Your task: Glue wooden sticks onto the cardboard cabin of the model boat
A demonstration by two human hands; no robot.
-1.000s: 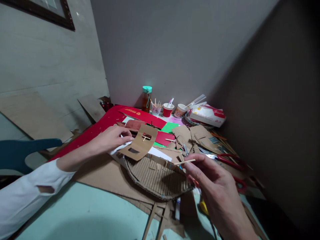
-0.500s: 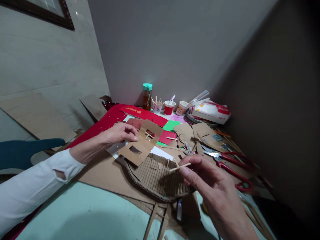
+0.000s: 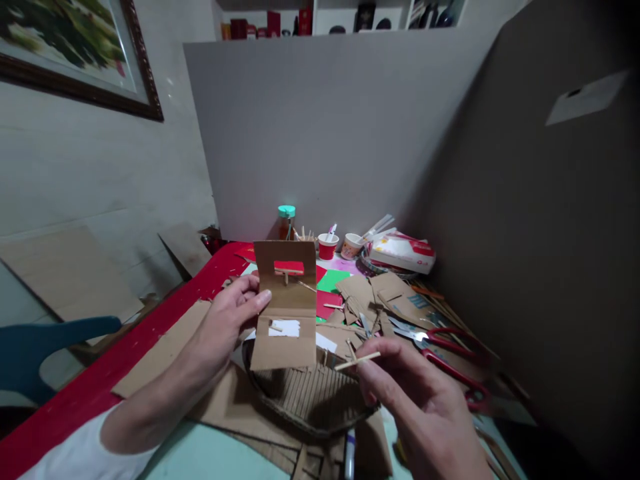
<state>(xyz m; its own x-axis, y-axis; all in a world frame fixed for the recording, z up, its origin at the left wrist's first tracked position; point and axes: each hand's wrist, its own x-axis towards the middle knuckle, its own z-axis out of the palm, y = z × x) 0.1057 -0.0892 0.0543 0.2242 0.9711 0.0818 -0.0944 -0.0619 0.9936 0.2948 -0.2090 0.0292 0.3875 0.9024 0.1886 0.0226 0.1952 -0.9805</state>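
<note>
So I'm looking down at a table (image 3: 165, 440) buried in craft mess, red sheet (image 3: 125, 360) down the left side. Right in front is a curved cardboard boat shell (image 3: 313, 400) with ribbed slats. My left hand (image 3: 227, 320) holds a folded cardboard panel (image 3: 285, 307) upright above it, thumb and fingers clamped on the panel's left edge; it has two window cutouts. My right hand (image 3: 425, 413) pinches a thin wooden stick (image 3: 357, 361) at its right end, just right of the panel. Red scissors (image 3: 450, 357) lie off to the right.
</note>
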